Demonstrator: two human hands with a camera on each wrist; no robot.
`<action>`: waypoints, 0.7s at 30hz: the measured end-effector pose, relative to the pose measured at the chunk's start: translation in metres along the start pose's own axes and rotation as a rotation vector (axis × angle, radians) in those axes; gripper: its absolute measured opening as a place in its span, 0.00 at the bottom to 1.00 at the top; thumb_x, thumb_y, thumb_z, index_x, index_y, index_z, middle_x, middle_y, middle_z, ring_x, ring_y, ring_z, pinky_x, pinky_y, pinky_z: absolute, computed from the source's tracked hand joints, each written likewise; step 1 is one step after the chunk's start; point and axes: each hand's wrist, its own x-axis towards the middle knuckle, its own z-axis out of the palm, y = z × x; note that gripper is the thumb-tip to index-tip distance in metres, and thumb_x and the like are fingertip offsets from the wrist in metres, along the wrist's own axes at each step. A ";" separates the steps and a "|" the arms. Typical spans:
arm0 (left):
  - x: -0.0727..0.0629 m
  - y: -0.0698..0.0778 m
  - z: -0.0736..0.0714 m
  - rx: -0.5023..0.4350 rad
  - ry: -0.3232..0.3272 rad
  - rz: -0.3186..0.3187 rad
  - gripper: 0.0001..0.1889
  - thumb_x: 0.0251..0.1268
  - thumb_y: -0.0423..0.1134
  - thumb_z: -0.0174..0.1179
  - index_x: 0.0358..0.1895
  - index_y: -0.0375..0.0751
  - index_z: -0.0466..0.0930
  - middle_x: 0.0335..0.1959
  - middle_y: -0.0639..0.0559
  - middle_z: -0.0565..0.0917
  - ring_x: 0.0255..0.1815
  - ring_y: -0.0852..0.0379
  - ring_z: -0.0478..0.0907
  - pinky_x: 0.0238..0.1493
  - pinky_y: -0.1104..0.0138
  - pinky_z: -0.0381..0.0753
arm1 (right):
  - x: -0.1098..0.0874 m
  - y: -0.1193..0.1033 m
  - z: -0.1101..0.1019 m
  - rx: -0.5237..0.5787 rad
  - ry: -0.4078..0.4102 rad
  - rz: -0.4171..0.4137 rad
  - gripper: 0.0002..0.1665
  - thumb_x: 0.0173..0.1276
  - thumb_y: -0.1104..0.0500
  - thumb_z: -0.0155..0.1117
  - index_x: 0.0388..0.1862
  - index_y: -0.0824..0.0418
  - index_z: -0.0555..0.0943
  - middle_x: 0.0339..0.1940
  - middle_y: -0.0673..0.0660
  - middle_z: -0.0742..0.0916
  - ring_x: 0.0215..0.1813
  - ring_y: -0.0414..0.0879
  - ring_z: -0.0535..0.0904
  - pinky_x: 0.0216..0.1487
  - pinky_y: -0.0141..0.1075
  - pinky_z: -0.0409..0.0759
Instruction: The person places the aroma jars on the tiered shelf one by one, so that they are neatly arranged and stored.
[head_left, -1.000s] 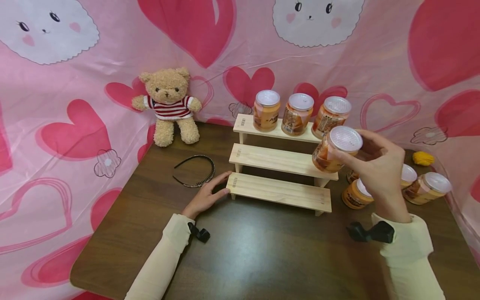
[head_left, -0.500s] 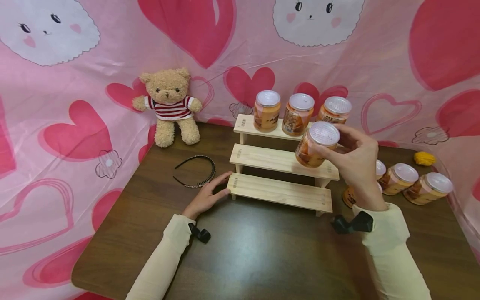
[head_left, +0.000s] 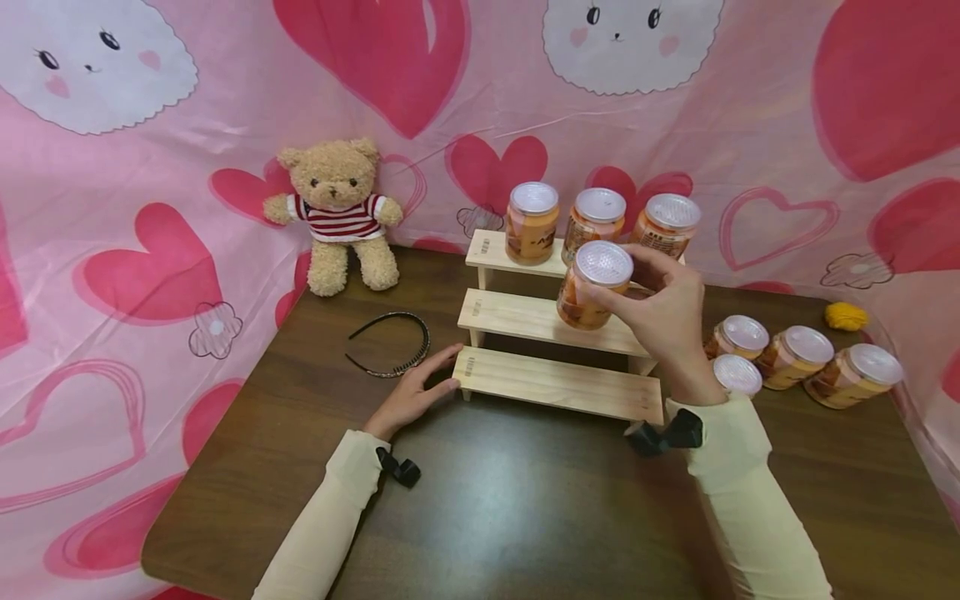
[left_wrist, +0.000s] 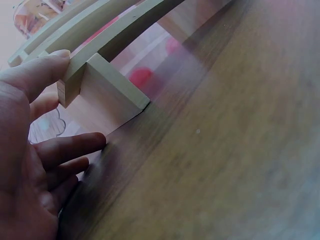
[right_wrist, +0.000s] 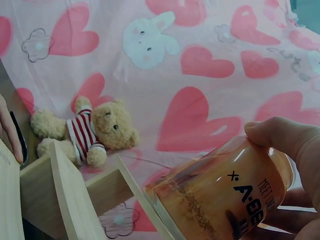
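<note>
One hand, the right hand (head_left: 663, 315), gripped an orange jar (head_left: 585, 296) with a pale lid, thumb on the near side and fingers round the back. I saw that jar over the middle step of a wooden shelf (head_left: 558, 383), but I could not tell if its bottom touched the wood. The left hand (head_left: 411, 397) was loose, with its fingers stretched out, and it touched the left end of the shelf's bottom step. Three jars (head_left: 532, 229) stood in a row on the shelf's top step. Four other jars (head_left: 795, 360) and a yellow ball (head_left: 846, 316) were on the brown table (head_left: 495, 508), to the right of the shelf. To the left of the shelf lay a black hair band (head_left: 427, 343), and farther back was a teddy bear (head_left: 335, 218) in a striped top. Pink cloth (head_left: 510, 92) with hearts hung behind the shelf.
</note>
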 end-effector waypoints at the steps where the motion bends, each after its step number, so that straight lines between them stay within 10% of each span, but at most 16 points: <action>1: 0.000 -0.001 0.000 0.001 -0.001 -0.001 0.30 0.74 0.36 0.57 0.76 0.39 0.63 0.76 0.39 0.68 0.73 0.38 0.69 0.71 0.41 0.66 | 0.000 0.000 0.002 -0.001 -0.006 -0.003 0.32 0.48 0.61 0.84 0.55 0.61 0.85 0.41 0.42 0.88 0.44 0.34 0.85 0.43 0.22 0.82; 8: 0.010 -0.038 0.008 0.007 0.008 -0.022 0.32 0.73 0.36 0.58 0.78 0.43 0.61 0.77 0.41 0.66 0.75 0.39 0.67 0.72 0.41 0.64 | 0.001 0.007 0.020 -0.029 -0.040 0.001 0.31 0.50 0.57 0.84 0.55 0.61 0.85 0.46 0.52 0.88 0.44 0.35 0.83 0.46 0.23 0.81; 21: 0.009 -0.043 0.008 0.000 0.027 0.020 0.31 0.73 0.44 0.59 0.77 0.56 0.63 0.77 0.49 0.67 0.74 0.43 0.69 0.72 0.41 0.65 | 0.002 0.022 0.053 -0.065 -0.052 -0.005 0.34 0.48 0.58 0.84 0.56 0.63 0.85 0.51 0.62 0.89 0.47 0.37 0.81 0.47 0.22 0.76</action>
